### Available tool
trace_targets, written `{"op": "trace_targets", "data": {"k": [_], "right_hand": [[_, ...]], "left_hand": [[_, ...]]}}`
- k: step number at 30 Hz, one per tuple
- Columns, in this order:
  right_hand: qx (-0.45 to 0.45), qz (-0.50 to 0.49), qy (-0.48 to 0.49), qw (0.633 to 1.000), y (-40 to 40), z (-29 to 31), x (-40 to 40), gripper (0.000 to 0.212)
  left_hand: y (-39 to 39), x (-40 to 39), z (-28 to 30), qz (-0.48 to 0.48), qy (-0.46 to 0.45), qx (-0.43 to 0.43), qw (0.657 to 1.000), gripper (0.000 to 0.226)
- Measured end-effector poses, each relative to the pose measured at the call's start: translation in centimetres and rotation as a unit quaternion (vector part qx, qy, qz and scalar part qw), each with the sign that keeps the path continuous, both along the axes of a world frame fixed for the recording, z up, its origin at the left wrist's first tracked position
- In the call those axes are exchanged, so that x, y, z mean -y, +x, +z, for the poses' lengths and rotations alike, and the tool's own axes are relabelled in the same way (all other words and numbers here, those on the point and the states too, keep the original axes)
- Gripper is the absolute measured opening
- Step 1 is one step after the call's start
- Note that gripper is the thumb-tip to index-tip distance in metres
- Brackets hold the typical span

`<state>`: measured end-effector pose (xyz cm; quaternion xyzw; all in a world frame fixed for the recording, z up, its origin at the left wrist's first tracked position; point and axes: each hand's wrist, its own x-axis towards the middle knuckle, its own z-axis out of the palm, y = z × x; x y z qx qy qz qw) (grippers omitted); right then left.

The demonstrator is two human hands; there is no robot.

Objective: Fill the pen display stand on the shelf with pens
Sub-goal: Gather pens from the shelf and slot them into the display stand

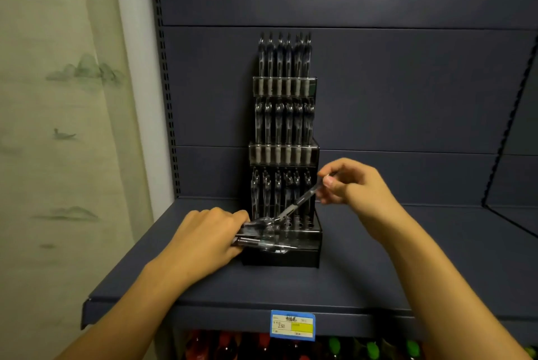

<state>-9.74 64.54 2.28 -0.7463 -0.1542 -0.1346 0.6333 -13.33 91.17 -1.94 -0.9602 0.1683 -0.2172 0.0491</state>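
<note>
A black tiered pen display stand point(283, 256) stands upright on the dark blue shelf point(364, 266). Its two upper tiers hold rows of clear pens, and several more stand in the tier below. My right hand point(353, 185) pinches the top end of one clear pen point(301, 199), which slants down to the left with its tip at the holes of the lowest front tier. My left hand point(208, 238) grips a bundle of spare pens point(262, 238) lying sideways against the stand's lower left corner.
The shelf's dark back panel point(393, 91) rises behind the stand. A slotted upright point(166, 83) runs along the left, beside a pale painted wall point(58, 126). A blue and yellow price tag point(292, 325) is on the shelf edge, with coloured bottles point(334, 345) below.
</note>
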Motion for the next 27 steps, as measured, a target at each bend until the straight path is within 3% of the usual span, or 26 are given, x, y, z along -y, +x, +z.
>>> {"op": "trace_targets", "data": {"k": [8, 23, 27], "right_hand": [[0.000, -0.039, 0.077, 0.996, 1.3, 2.2, -0.5, 0.016], [0.008, -0.078, -0.086, 0.993, 1.3, 1.3, -3.7, 0.011], [0.020, -0.093, -0.191, 0.977, 1.3, 0.5, -4.1, 0.010]], "left_hand": [[0.7, -0.4, -0.2, -0.009, 0.009, -0.003, 1.000, 0.019], [1.4, -0.7, -0.2, -0.036, -0.015, -0.012, 0.999, 0.022], [1.2, -0.7, -0.2, -0.037, -0.014, -0.006, 0.999, 0.022]]}}
